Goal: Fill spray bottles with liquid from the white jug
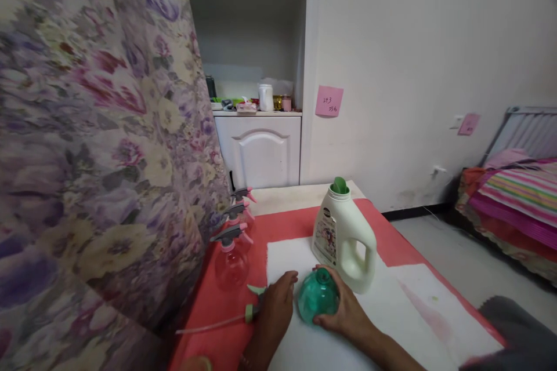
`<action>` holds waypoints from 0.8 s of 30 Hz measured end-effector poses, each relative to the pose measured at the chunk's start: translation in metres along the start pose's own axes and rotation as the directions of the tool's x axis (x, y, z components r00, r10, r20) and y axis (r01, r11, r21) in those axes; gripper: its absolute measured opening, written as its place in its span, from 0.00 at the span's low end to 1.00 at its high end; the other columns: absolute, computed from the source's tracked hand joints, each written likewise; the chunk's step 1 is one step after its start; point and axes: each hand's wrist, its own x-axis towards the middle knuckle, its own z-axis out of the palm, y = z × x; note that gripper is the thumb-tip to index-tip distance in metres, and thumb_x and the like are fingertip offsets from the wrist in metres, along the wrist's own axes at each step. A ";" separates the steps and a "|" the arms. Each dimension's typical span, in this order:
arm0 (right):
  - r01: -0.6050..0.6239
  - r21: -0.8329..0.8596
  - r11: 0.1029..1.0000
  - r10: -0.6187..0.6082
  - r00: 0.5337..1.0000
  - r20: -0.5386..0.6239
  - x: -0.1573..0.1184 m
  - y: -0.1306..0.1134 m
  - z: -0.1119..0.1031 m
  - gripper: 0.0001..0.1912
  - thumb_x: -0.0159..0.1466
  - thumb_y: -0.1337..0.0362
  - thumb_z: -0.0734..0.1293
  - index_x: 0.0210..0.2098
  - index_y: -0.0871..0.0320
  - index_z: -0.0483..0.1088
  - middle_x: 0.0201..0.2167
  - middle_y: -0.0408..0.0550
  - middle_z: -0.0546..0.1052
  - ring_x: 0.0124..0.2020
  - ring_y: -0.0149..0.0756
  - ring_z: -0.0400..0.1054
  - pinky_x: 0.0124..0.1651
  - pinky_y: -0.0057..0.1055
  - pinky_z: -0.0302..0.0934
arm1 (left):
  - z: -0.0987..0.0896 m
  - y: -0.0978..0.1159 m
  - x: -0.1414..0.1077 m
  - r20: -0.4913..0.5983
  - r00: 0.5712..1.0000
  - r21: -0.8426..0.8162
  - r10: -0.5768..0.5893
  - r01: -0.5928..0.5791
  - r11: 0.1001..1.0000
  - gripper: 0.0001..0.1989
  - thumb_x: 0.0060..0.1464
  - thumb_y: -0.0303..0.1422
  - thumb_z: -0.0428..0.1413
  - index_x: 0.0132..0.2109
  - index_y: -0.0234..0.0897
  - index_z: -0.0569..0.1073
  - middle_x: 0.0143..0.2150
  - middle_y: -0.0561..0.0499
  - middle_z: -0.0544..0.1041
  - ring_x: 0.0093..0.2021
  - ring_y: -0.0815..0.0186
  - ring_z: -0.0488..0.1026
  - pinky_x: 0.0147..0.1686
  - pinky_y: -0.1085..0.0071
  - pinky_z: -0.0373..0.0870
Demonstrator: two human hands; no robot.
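A: What does the right grip (pixel 346 308) hold?

B: It is clamped on a green bottle (pixel 317 301). There is one green bottle. It is round, shiny and see-through, with a short neck and an open top.

A: And the left grip (pixel 277 308)?

B: It is just beside the green bottle, on the left, and does not touch it. One cannot tell if its fingers are shut on anything.

A: What is by the left grip?

B: One loose spray top (pixel 251 312), just to its left. It has a pale green ring and one long, thin tube. The hand hides part of it.

A: What is past the right grip?

B: One big jug (pixel 342 232), standing up very near. It is a creamy white, with a picture on its side, one handle with a hole, and a green thing (pixel 339 185) in its mouth.

A: Any more bottles?

B: Past the left grip, on the left, there are three gray and pink spray tops (pixel 228 235) in a row. The nearest one sits on a clear, round bottle (pixel 231 271). The bottles behind are hard to see.

A: What is under both grips?

B: A white sheet (pixel 300 353), on a red cover (pixel 278 226) on the counter (pixel 282 200).
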 end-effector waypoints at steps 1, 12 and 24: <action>-0.001 -0.001 1.000 0.001 1.000 -0.019 -0.004 -0.002 -0.005 0.47 0.42 0.68 0.76 0.59 0.55 0.58 0.60 0.55 0.67 0.62 0.52 0.59 0.66 0.48 0.49 | 0.004 -0.003 -0.002 -0.012 1.000 0.043 0.024 -0.023 0.999 0.19 0.61 0.33 0.43 0.52 0.39 0.73 0.52 0.43 0.80 0.53 0.59 0.76 0.55 0.59 0.71; -0.064 -0.031 0.997 0.061 0.995 -0.077 -0.061 0.014 -0.046 0.45 0.44 0.61 0.75 0.60 0.54 0.57 0.59 0.57 0.67 0.61 0.55 0.61 0.64 0.50 0.52 | 0.032 0.012 -0.029 0.391 0.908 0.451 0.153 -0.334 0.828 0.31 0.57 0.36 0.56 0.67 0.46 0.58 0.71 0.47 0.55 0.70 0.52 0.52 0.66 0.46 0.54; -0.077 -0.033 0.996 0.074 0.993 -0.093 -0.061 0.022 -0.045 0.47 0.43 0.66 0.75 0.60 0.55 0.56 0.60 0.58 0.67 0.62 0.53 0.60 0.66 0.51 0.49 | 0.031 0.010 -0.039 0.342 0.920 0.495 0.191 -0.349 0.796 0.29 0.59 0.36 0.54 0.66 0.41 0.60 0.69 0.44 0.58 0.69 0.50 0.55 0.64 0.45 0.56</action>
